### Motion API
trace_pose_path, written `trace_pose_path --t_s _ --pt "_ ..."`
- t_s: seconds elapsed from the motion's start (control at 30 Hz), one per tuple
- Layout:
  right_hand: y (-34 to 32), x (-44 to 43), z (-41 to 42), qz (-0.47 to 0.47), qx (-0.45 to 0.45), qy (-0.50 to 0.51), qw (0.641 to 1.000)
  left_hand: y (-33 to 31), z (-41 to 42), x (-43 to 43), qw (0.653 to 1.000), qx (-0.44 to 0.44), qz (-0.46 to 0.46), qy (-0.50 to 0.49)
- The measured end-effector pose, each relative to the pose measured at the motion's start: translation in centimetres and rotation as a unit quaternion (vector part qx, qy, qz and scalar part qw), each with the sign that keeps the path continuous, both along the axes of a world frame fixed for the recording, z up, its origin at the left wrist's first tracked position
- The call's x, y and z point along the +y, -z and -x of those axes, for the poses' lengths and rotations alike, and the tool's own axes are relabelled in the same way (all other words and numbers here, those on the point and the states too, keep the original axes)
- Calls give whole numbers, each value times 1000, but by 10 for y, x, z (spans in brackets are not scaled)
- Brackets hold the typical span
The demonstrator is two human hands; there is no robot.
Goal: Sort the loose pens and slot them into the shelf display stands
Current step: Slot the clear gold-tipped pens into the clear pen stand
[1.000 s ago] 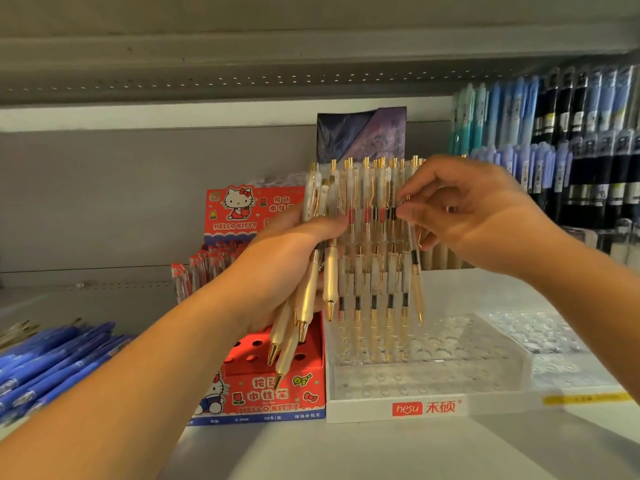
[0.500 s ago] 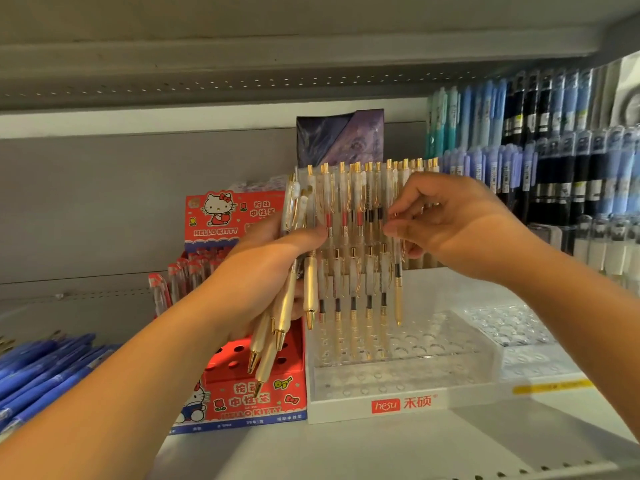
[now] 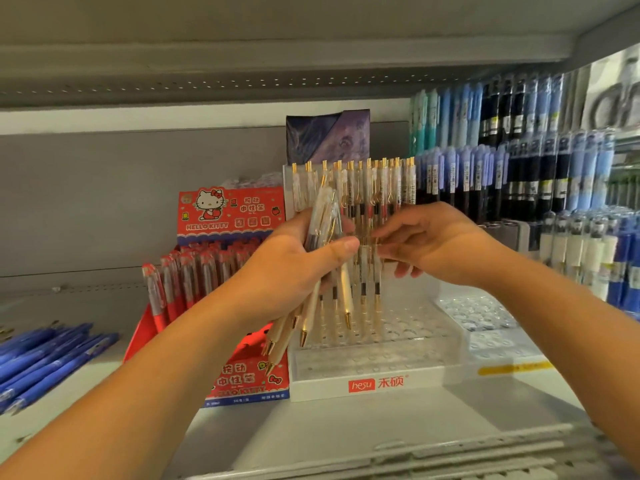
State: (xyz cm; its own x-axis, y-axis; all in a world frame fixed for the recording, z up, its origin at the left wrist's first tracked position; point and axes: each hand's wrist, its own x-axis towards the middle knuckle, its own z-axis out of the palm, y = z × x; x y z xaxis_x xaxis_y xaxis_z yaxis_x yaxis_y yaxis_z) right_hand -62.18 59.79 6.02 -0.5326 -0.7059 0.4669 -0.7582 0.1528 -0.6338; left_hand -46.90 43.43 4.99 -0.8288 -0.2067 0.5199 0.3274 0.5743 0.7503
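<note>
My left hand [image 3: 294,271] grips a bundle of cream and gold pens [image 3: 323,220], tips pointing down and to the left, in front of the clear tiered display stand [image 3: 377,365] with a red "hesu" label. A row of matching gold-clipped pens [image 3: 367,188] stands upright in the stand's back rows. My right hand [image 3: 440,244] reaches in from the right with its fingers stretched leftward. Its fingertips touch the barrels of the standing pens right beside the bundle. I see no pen closed in it. The stand's front rows of holes hold nothing.
A red Hello Kitty box [image 3: 232,216] of red pens [image 3: 194,271] sits left of the stand. Loose blue pens [image 3: 45,355] lie at the far left. Blue and black pens [image 3: 519,168] fill racks at the right, above another clear stand [image 3: 485,317]. The shelf's front edge [image 3: 381,455] runs below.
My right hand has dropped from the pens' clips to mid-barrel, and the pen it pinched now stands in the row. The left hand's bundle has tilted more. The view shifted slightly.
</note>
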Motion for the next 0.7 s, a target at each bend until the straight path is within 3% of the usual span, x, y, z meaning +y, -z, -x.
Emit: trace_pose_path --t_s 0.17,0.3,0.6,0.7 --pt "-5 8 -5 35 119 0 992 0 5 14 1000 27 -11 8" --pt "-10 11 -13 186 -107 -155 964 3 12 33 999 33 1 16" --pt "-13 11 -15 228 -211 -193 931 -8 28 52 998 38 4 -40" --pt "-15 12 -17 253 -284 -220 898 -5 31 51 997 56 -1 -57"
